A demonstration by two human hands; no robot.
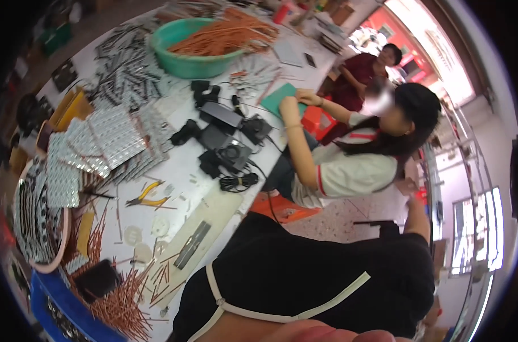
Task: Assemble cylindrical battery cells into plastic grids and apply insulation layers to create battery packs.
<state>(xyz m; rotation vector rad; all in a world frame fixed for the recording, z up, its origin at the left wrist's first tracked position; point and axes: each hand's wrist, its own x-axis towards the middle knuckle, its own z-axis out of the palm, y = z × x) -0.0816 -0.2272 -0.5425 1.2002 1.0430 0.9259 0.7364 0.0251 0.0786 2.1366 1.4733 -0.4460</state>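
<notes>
My right arm reaches out to the far right from a black sleeve with cream trim. My right hand is small and blurred at its end, so its fingers do not show clearly. A dark bar-like fixture is beside that arm. My left hand is out of sight. On the white table to the left lie yellow-handled pliers, a dark grey flat bar on a pale strip, and many thin copper-coloured sticks.
Stacked silvery sheets, black power adapters and a green basin of copper-coloured strips crowd the table. A blue bin stands near left. Across the corner, a co-worker handles a green sheet; another person is behind.
</notes>
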